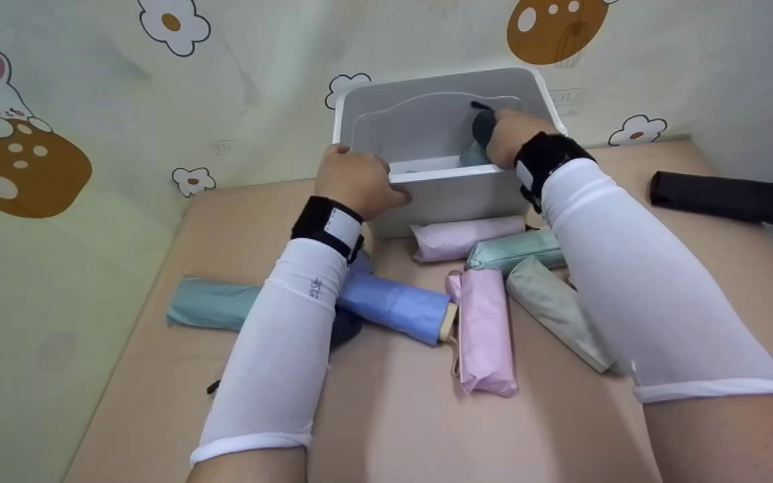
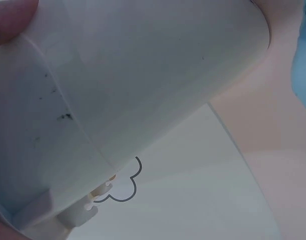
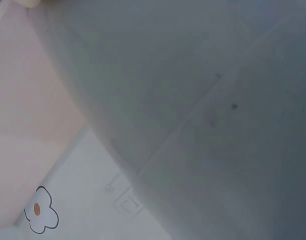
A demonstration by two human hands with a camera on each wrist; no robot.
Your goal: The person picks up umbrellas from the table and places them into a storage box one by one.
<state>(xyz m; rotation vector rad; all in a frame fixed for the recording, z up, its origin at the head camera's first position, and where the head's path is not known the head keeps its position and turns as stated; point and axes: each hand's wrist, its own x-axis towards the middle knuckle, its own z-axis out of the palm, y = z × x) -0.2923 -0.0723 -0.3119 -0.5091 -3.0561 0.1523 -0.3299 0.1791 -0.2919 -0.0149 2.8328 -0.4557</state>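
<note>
A white plastic bin (image 1: 427, 124) stands at the back of the table against the wall. My left hand (image 1: 354, 180) grips the bin's front rim near its left corner, fingers curled over the edge. The left wrist view shows the bin's outer wall (image 2: 142, 75) close up, with a fingertip (image 2: 7, 20) at its top left. My right hand (image 1: 512, 134) reaches inside the bin on its right side and holds a dark folded umbrella (image 1: 482, 126) upright against the inner wall. The right wrist view shows only the bin's wall (image 3: 193, 100), no hand.
Several folded umbrellas lie before the bin: teal (image 1: 205, 305), blue (image 1: 393, 305), pink (image 1: 484, 329), pale pink (image 1: 467, 238), mint (image 1: 517, 249), grey-green (image 1: 557, 312). A black one (image 1: 722, 196) lies far right. Patterned walls close off the back and left.
</note>
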